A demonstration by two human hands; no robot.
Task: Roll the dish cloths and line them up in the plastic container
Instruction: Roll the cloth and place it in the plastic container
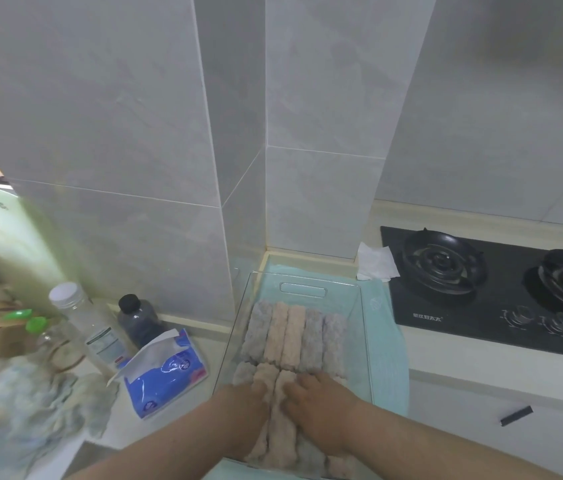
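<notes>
Where the rolled dish cloths (294,336) lie in two rows (grey and pinkish) inside the clear plastic container (302,289), the right hand (321,407) presses flat on the near row. The left hand (243,410) buries its fingertips among the rolls, so I cannot tell its grip. Forearms hide the near wall. A tissue pack (166,372) lies just left on the bench (446,351).

Nubbly terry dish cloths (294,337) fill a clear glossy plastic container (365,341) (beside a glossy black hob (481,306)).
</notes>
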